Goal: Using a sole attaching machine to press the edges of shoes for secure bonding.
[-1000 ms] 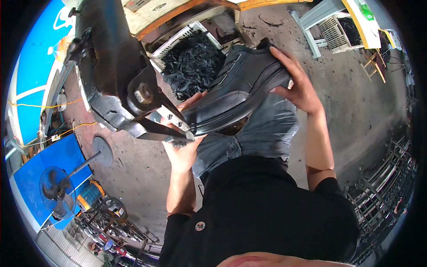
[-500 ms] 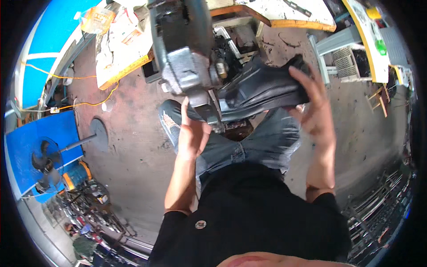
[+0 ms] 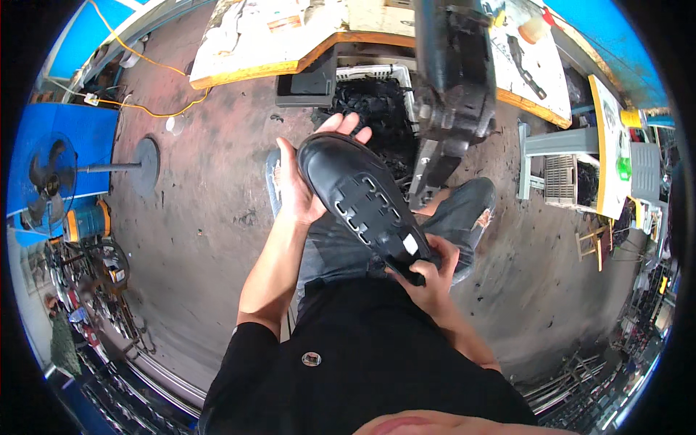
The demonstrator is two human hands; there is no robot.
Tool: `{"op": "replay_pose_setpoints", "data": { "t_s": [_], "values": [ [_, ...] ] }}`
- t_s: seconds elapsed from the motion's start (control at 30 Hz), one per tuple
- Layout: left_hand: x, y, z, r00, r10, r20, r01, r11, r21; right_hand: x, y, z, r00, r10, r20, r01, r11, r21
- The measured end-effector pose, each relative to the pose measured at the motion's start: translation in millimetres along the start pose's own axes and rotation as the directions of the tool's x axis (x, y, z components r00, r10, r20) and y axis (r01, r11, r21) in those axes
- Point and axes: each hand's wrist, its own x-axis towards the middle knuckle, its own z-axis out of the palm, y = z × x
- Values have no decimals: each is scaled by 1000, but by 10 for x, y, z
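Observation:
A black leather shoe (image 3: 355, 185) lies slantwise above my lap, upper side facing me, toe to the far left and opening to the near right. Several slots edged in a light colour run along its front, and a white label shows near the opening. Cradling the toe from below is my left hand (image 3: 299, 194), its fingertips showing past the far edge. My right hand (image 3: 437, 279) grips the shoe at its opening end, thumb on top. A dark metal machine arm (image 3: 457, 94) comes down just beyond the shoe, apart from it, on the right.
White worktables (image 3: 254, 40) with wooden edges stand ahead. Beneath them are a black bin (image 3: 301, 90) and a white crate (image 3: 362, 71) of black scraps. To the left are a standing fan (image 3: 52, 177) and an orange cable (image 3: 156, 114). Metal racks line the lower sides.
The shoe has come away from the machine arm's lower end and turned, upper side up. My left hand moved under the toe, my right hand to the opening. The view has shifted, placing the machine farther right.

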Motion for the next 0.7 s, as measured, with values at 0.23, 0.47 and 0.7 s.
{"op": "replay_pose_setpoints", "data": {
  "t_s": [0.23,0.47,0.7],
  "values": [
    [-88,52,72,999,11,44,-12,999,31,-87,32,17,1000,6,20,-6,1000,2],
    [-176,165,107,996,25,84,-33,996,88,-31,12,67,999,-4,34,4,1000,-10],
    [-473,467,-215,1000,18,-23,-8,918,398,285,91,-70,997,-26,77,32,996,-79]
  ]
}}
